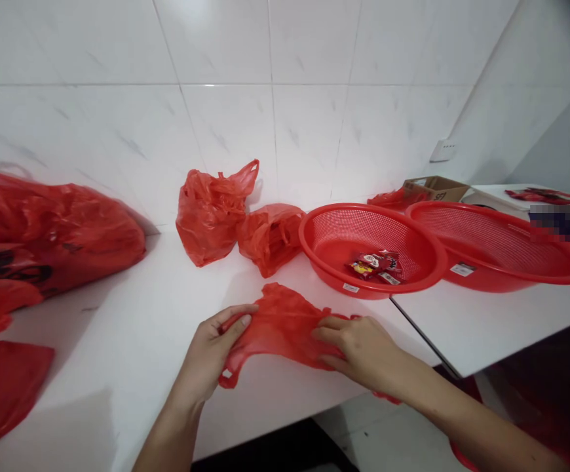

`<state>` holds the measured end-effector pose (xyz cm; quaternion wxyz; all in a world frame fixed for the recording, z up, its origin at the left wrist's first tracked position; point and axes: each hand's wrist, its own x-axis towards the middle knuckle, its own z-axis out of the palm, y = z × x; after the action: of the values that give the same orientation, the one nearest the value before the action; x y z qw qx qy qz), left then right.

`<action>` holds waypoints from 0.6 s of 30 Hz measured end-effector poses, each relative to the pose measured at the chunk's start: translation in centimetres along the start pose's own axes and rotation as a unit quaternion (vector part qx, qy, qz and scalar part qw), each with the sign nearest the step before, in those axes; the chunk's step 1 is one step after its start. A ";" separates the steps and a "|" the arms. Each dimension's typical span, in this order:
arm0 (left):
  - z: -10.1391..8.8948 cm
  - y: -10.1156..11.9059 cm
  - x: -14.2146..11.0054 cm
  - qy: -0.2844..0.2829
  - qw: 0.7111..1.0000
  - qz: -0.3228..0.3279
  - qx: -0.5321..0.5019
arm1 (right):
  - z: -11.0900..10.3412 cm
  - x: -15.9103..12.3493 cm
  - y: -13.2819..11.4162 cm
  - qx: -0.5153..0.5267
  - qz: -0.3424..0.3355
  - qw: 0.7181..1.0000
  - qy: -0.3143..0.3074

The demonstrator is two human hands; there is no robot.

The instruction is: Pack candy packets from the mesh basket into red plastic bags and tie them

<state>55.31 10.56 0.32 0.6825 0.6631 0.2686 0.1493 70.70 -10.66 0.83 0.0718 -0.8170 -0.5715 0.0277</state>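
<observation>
A thin red plastic bag (280, 324) lies flat near the front edge of a white counter (157, 328). My left hand (213, 351) pinches the bag's left handle loop between thumb and fingers. My right hand (358, 347) rests on the bag's right side, fingers curled onto the plastic and gripping it. The bag is stretched between the two hands.
Two stuffed red bags (211, 210) (270, 236) stand by the tiled wall. A red colander basket (420, 246) holds a few small snack packets (376, 265); a second red basket (501, 246) sits to its right. More red bags (44, 236) pile at the left. A cardboard box (437, 189) is behind.
</observation>
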 end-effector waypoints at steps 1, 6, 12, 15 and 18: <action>-0.5 -0.3 0.1 0.021 1.000 0.007 -0.012 | 0.1 0.0 0.4 -0.011 0.018 1.000 -0.005; -2.6 -0.6 0.0 0.149 0.967 0.095 0.185 | 0.5 0.4 1.7 -0.039 0.074 0.996 -0.020; 1.8 -0.2 -2.4 0.252 0.780 0.360 0.445 | 0.2 2.7 0.7 -0.031 0.077 0.996 -0.044; 5.1 -2.0 -1.6 0.166 0.758 0.324 0.541 | 0.8 3.7 -0.2 -0.031 0.078 0.995 -0.059; 5.9 -3.9 0.7 0.162 0.755 0.207 0.601 | 1.8 3.1 -1.3 -0.010 0.056 0.994 -0.098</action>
<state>58.63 5.77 -3.82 0.0428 0.9422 0.2654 0.2000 70.35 -7.13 -0.66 0.0059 -0.8420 -0.5290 0.1055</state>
